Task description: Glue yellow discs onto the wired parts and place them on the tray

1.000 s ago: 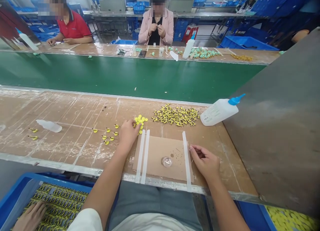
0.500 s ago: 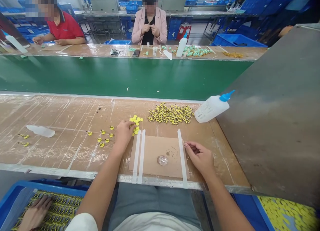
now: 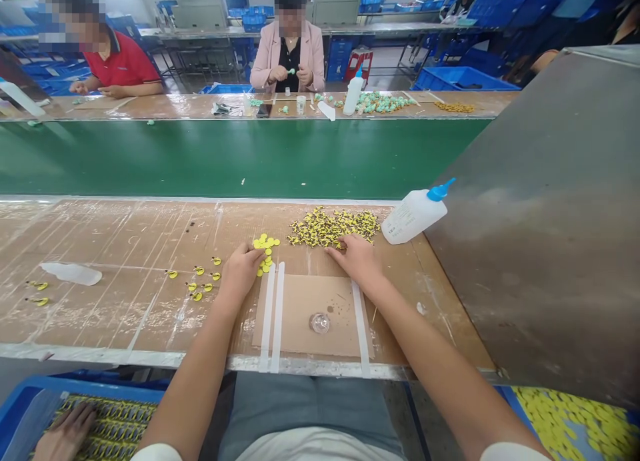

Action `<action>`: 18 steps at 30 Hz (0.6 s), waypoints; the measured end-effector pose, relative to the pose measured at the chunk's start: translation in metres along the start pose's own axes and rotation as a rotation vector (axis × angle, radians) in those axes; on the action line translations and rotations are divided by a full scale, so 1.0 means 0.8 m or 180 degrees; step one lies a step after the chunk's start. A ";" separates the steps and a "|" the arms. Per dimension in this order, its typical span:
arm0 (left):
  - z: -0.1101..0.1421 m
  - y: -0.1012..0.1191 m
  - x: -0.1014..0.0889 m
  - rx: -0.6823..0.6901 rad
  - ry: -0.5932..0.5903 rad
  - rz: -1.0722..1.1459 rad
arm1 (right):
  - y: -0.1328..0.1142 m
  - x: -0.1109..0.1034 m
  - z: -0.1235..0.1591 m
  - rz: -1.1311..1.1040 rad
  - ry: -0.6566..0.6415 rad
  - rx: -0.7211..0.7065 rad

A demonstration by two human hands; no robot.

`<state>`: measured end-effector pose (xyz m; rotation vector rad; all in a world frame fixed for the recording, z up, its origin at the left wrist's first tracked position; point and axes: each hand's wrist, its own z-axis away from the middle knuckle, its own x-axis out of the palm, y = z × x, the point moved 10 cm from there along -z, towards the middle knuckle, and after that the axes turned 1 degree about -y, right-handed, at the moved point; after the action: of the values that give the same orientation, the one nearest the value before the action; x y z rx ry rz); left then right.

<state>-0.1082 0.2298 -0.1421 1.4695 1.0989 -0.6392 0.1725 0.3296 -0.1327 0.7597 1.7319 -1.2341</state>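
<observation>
My left hand [image 3: 242,269] rests on the bench with its fingertips pinched at a small cluster of yellow discs [image 3: 265,249]. My right hand [image 3: 356,257] reaches forward to the near edge of a heap of small yellow-and-black parts [image 3: 333,226], fingers curled down onto it; whether it grips one I cannot make out. Between my arms lies a cardboard pad [image 3: 310,314] edged with white tape strips, with a small clear blob of glue [image 3: 319,323] on it. Several finished yellow pieces [image 3: 200,280] lie left of my left hand.
A white glue bottle with a blue nozzle [image 3: 415,211] lies tipped against a grey metal panel [image 3: 550,214] on the right. A clear bottle [image 3: 71,272] lies at left. A green conveyor belt [image 3: 240,154] runs behind. Two people work across it. Another person's hand [image 3: 63,434] is in a blue bin.
My right hand has left the pad's right tape strip and moved forward to the heap of yellow-and-black parts. My left hand has stayed at the yellow discs.
</observation>
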 end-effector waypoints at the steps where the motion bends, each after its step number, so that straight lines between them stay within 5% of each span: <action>1: 0.001 0.000 0.000 0.0017 0.0000 0.0026 | -0.002 0.002 -0.004 0.0104 -0.0035 0.0011; 18: 0.005 -0.008 -0.016 -0.0180 0.0360 0.0735 | -0.035 0.009 -0.016 0.1077 -0.0726 -0.0684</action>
<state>-0.1182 0.2221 -0.1346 1.5703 1.0056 -0.3643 0.1418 0.3323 -0.1251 0.7181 1.4506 -0.8539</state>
